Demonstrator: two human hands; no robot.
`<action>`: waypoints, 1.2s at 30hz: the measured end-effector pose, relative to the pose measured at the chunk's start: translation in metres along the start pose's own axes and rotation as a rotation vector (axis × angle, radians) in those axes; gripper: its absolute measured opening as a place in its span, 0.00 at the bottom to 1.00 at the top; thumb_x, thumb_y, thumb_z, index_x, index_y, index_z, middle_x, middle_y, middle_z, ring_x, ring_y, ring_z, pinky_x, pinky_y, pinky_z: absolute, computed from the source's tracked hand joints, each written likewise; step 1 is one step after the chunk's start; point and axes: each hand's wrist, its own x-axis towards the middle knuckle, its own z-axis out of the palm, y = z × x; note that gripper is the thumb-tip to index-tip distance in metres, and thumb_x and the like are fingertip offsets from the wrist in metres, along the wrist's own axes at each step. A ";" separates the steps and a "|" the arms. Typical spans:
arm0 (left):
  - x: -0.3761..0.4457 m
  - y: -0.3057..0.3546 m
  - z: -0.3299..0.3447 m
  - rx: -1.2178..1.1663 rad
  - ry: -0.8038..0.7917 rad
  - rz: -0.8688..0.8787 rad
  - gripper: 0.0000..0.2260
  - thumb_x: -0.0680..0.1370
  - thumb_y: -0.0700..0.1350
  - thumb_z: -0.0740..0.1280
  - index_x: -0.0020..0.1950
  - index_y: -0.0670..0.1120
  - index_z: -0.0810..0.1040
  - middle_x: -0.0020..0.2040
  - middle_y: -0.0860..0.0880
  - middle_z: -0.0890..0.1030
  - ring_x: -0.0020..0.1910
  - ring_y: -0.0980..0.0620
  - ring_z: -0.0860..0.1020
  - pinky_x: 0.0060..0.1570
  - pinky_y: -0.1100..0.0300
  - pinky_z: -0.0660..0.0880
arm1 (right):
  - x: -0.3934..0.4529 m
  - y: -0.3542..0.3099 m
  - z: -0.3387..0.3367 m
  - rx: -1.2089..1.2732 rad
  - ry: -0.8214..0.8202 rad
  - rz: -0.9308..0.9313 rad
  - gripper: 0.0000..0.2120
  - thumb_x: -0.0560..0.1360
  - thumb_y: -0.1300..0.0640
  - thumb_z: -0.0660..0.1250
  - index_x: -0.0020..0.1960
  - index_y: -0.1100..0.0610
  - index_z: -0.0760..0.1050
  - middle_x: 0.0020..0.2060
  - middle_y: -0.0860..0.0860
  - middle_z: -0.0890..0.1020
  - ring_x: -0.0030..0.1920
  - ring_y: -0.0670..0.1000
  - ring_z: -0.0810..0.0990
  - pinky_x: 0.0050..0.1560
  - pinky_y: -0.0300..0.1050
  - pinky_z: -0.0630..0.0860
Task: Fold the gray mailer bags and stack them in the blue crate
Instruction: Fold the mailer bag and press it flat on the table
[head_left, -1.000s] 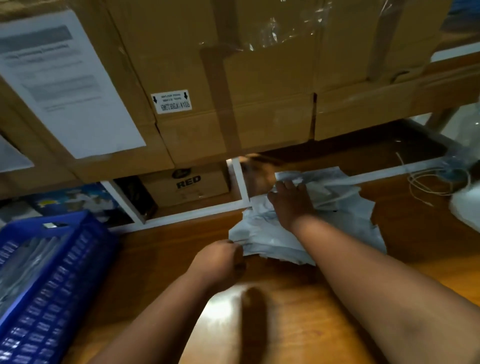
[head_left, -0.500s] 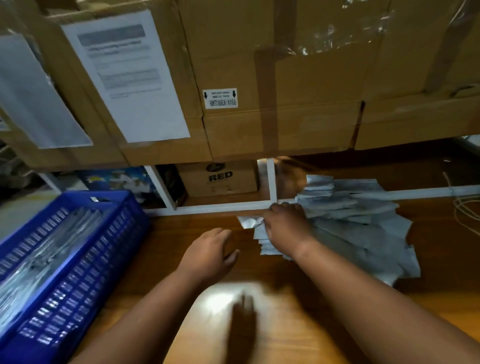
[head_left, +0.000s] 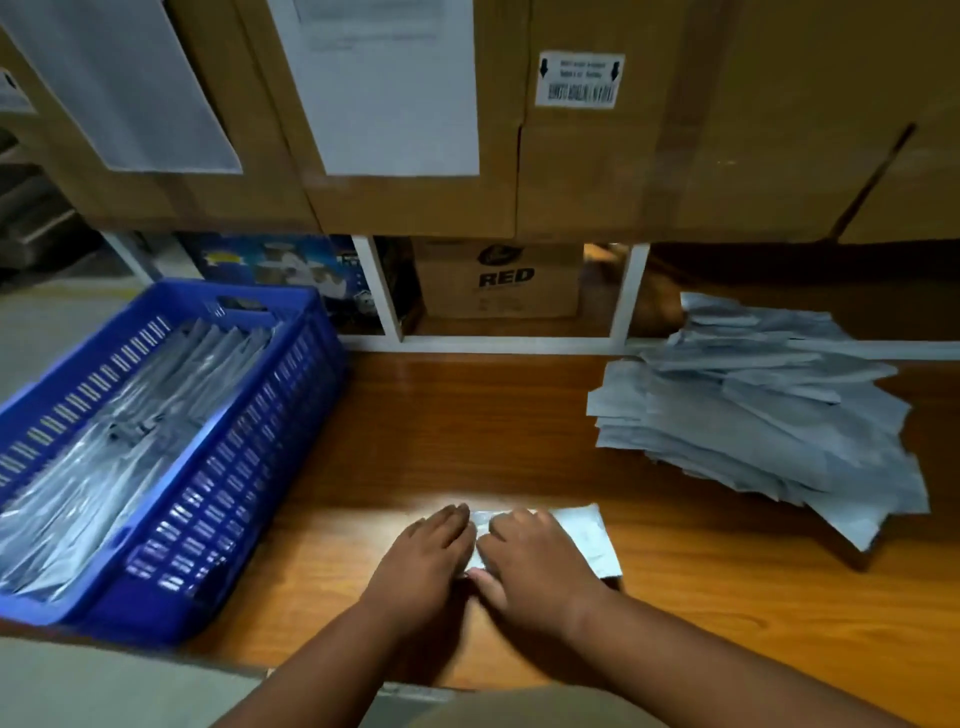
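Bag: one gray mailer bag (head_left: 587, 540) lies flat on the table (head_left: 727, 597).
Hands: left hand (head_left: 421, 558) and right hand (head_left: 535, 564) press it with flat fingers.

small cardboard box (head_left: 501, 280) under shelf: read "RED" | white sticker (head_left: 580, 79) on big carton: print too blurred

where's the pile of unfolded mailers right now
The pile of unfolded mailers lies on the wooden table, right side of the head view, beyond the right hand.
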 end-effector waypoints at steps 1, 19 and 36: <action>-0.005 -0.008 0.010 0.038 -0.014 0.019 0.26 0.83 0.60 0.58 0.75 0.48 0.78 0.76 0.44 0.76 0.73 0.43 0.77 0.66 0.46 0.79 | -0.004 -0.001 0.004 0.018 -0.009 0.036 0.18 0.81 0.36 0.61 0.55 0.49 0.80 0.54 0.51 0.82 0.55 0.57 0.79 0.53 0.56 0.76; 0.002 -0.001 0.030 0.026 0.066 -0.020 0.31 0.87 0.57 0.46 0.87 0.44 0.51 0.87 0.42 0.48 0.86 0.46 0.44 0.83 0.43 0.51 | 0.011 -0.018 0.038 -0.037 -0.169 0.323 0.33 0.85 0.42 0.48 0.86 0.56 0.58 0.85 0.59 0.57 0.86 0.59 0.52 0.84 0.62 0.49; 0.006 0.001 0.033 0.061 0.089 -0.014 0.33 0.85 0.55 0.51 0.87 0.43 0.45 0.87 0.41 0.47 0.86 0.44 0.42 0.83 0.41 0.49 | 0.015 -0.018 0.043 -0.041 -0.164 0.344 0.33 0.84 0.43 0.51 0.87 0.54 0.54 0.86 0.57 0.53 0.86 0.60 0.49 0.83 0.66 0.49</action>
